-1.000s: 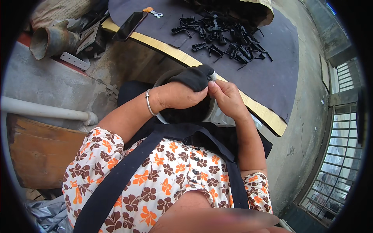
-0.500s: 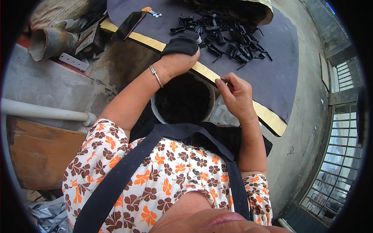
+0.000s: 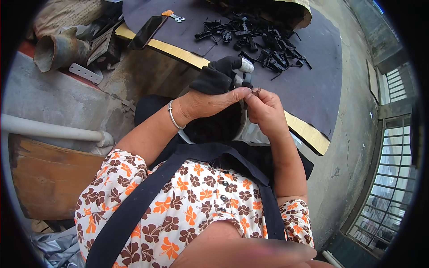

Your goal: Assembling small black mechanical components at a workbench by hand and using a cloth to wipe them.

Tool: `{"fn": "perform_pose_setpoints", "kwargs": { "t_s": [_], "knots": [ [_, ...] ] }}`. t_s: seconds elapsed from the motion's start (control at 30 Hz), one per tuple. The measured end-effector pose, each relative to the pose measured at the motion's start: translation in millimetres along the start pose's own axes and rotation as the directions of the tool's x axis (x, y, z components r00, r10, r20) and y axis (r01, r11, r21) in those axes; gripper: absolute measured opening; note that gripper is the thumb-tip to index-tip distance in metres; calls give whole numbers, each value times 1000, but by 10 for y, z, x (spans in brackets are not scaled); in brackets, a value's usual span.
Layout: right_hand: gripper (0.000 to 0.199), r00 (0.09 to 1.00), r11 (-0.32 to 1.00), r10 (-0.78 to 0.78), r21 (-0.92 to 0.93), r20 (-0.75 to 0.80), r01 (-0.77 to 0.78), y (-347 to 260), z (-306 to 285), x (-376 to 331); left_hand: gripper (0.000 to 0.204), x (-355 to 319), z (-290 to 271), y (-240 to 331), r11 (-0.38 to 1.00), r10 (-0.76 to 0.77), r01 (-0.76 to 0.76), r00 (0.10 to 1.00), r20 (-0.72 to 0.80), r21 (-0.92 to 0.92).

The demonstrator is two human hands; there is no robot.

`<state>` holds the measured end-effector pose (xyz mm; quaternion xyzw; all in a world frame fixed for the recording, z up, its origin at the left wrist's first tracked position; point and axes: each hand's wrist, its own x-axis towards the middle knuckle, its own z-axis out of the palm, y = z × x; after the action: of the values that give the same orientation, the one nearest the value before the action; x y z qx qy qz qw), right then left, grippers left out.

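My left hand [image 3: 214, 89], in a black half-glove with white wrapping on its fingertips, is closed on a small black plastic part [image 3: 247, 80] by the table's front edge. Close against it, my right hand [image 3: 269, 109] is bare and pinches something small and dark; its kind is too small to tell. Both thumbs meet at the part. Below the hands stands a round bucket [image 3: 244, 120] with a pale rim and dark contents, partly hidden by my left hand and wrist. A heap of black plastic parts [image 3: 272, 44] lies on the table beyond.
The dark-covered table [image 3: 317, 85] has a yellow front edge. On its left lie a phone [image 3: 149, 32] and a small metal tool with an orange end [image 3: 174, 17]. At the back is an open brown sack [image 3: 295, 13]. A rusty pipe piece [image 3: 60, 50] stands far left.
My left hand has moved right and nearer from the heap side, bringing a black part to my right hand. The right hand has shifted slightly; the two hands now meet.
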<state>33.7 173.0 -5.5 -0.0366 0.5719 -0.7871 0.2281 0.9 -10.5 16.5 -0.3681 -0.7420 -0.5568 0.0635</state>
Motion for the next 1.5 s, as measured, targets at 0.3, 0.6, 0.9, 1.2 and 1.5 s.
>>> {"fn": "perform_pose_setpoints", "kwargs": {
  "t_s": [0.3, 0.6, 0.9, 1.2, 1.5],
  "knots": [
    [16, 745, 528, -666, -676, 45, 513, 34, 116, -19, 36, 39, 114, -131, 990, -66, 73, 996, -63, 123],
    [23, 885, 872, -422, -354, -196, 338, -41, 84, -4, 25, 19, 125, 40, 992, -41, 52, 995, 93, -114],
    [29, 885, 683, -459, -668, -76, 297, 0, 33, -6, 26, -82, 162, 20, 918, 65, -88, 995, 73, 388],
    [23, 891, 833, -441, -420, -110, 360, 46, 2, 10, 27, 4, 222, 94, 958, 90, -80, 996, -25, 276],
    [8, 868, 577, -495, -757, -26, 307, -102, -52, -72, 34, 12, 102, 69, 962, -260, 256, 965, -37, -94]
  ]
}}
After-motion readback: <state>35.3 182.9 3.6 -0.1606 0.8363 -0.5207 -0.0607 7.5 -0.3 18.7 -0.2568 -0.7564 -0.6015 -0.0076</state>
